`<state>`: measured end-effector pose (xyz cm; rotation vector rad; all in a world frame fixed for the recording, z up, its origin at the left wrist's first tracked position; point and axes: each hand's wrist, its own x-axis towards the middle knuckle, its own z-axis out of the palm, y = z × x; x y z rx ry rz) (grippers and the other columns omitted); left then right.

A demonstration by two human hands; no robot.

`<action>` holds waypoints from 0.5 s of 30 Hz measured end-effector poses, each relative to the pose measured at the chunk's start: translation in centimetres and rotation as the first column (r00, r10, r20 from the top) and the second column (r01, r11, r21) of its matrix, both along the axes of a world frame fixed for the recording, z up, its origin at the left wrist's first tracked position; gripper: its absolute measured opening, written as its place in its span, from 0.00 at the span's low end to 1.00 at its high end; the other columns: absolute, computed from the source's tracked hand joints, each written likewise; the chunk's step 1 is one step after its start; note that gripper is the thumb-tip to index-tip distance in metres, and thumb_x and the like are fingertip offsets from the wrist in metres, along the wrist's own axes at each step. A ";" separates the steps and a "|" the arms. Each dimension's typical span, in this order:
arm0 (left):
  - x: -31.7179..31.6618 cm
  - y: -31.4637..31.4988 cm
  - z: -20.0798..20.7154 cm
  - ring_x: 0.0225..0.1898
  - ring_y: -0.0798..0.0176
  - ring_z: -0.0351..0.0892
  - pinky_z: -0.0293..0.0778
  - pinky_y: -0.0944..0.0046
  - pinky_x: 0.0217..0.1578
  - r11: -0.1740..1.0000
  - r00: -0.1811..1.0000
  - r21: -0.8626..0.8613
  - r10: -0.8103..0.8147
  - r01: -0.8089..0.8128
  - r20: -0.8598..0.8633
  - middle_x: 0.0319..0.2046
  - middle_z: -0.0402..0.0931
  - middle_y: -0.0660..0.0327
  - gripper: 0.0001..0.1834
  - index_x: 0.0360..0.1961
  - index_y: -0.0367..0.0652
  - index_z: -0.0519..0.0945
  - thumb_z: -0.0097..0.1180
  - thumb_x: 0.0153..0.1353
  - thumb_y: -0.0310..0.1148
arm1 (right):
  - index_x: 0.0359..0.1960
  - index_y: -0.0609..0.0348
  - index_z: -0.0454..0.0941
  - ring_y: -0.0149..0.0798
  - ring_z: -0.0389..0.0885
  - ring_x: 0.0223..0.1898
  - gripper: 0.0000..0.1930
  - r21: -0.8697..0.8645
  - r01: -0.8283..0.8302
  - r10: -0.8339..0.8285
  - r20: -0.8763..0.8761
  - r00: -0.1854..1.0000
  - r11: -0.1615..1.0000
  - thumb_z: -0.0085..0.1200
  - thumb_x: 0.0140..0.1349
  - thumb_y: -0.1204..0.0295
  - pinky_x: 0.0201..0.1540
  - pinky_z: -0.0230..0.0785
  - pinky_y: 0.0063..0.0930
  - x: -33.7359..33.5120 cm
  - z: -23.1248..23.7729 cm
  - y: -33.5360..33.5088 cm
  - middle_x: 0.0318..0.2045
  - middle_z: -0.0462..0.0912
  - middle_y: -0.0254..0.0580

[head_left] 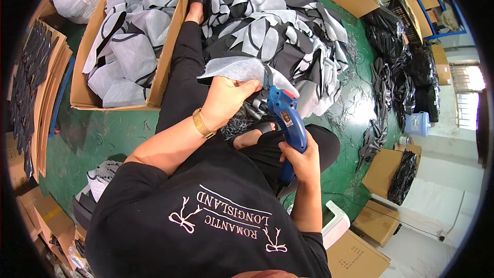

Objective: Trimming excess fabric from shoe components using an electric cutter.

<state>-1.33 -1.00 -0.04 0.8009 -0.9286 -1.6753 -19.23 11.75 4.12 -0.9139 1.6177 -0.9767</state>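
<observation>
My left hand (229, 98) is closed on the edge of a grey fabric piece (231, 68) with black trim. My right hand (303, 159) grips the handle of a blue electric fabric cutter (289, 118) that has a red part near its head. The cutter's head meets the fabric just right of my left fingertips. Whether the blade is cutting cannot be told. Beyond my hands lies a large heap of similar grey and black fabric pieces (278, 25) on the floor.
To the left, a cardboard box (77, 85) is full of grey fabric pieces. Thin black trimmings lie on the green floor (355, 98). Black plastic bags (383, 31) stand at the right, near a blue bucket (418, 123). My legs stretch and fold around the heap.
</observation>
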 end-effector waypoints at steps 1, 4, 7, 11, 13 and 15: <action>0.1 -0.1 -0.1 0.35 0.71 0.78 0.74 0.70 0.39 1.000 1.000 -0.027 -0.012 0.012 0.024 0.33 0.79 0.63 0.06 0.38 0.34 0.79 0.54 0.59 0.20 | 0.42 0.68 0.73 0.26 0.74 0.20 0.17 0.002 0.003 -0.003 0.021 1.000 1.000 0.60 0.50 0.79 0.24 0.67 0.21 0.0 0.1 -0.1 0.24 0.77 0.35; 0.5 -0.3 -0.1 0.34 0.72 0.77 0.73 0.70 0.38 0.995 0.997 -0.078 -0.056 0.060 0.055 0.32 0.79 0.64 0.06 0.37 0.35 0.79 0.54 0.58 0.20 | 0.43 0.69 0.73 0.26 0.74 0.20 0.17 0.013 -0.025 0.024 0.032 0.999 1.000 0.59 0.49 0.80 0.24 0.67 0.21 -0.2 0.2 -0.1 0.25 0.77 0.35; 1.0 -0.7 -0.5 0.36 0.69 0.78 0.75 0.68 0.40 0.987 0.993 -0.124 -0.096 0.104 0.067 0.34 0.79 0.63 0.08 0.39 0.36 0.78 0.56 0.58 0.21 | 0.39 0.69 0.73 0.31 0.76 0.20 0.15 0.013 -0.015 0.014 0.062 0.998 1.000 0.59 0.48 0.81 0.23 0.68 0.22 -0.1 0.5 -0.4 0.25 0.77 0.39; 1.8 -1.0 -0.5 0.35 0.70 0.77 0.75 0.68 0.39 0.980 0.977 -0.116 -0.139 0.159 0.163 0.34 0.79 0.64 0.09 0.40 0.37 0.77 0.56 0.57 0.20 | 0.39 0.70 0.73 0.32 0.76 0.19 0.15 0.015 -0.027 0.026 0.091 0.995 1.000 0.58 0.48 0.81 0.23 0.69 0.23 -0.4 0.5 -0.6 0.24 0.76 0.39; 1.9 -1.0 -0.1 0.32 0.74 0.76 0.73 0.70 0.35 0.971 0.976 -0.161 -0.154 0.178 0.152 0.30 0.79 0.66 0.07 0.37 0.35 0.78 0.56 0.56 0.21 | 0.39 0.71 0.72 0.33 0.76 0.19 0.15 0.020 -0.028 0.026 0.110 0.994 0.999 0.58 0.47 0.82 0.22 0.69 0.24 -0.5 0.5 -0.8 0.24 0.76 0.39; 2.4 -1.1 -0.4 0.32 0.74 0.76 0.73 0.70 0.35 0.962 0.959 -0.162 -0.180 0.218 0.219 0.30 0.79 0.66 0.08 0.37 0.35 0.78 0.55 0.55 0.20 | 0.39 0.71 0.72 0.33 0.76 0.19 0.15 0.018 -0.038 0.036 0.127 0.991 0.999 0.59 0.47 0.81 0.22 0.69 0.24 -0.7 0.3 -0.9 0.24 0.76 0.39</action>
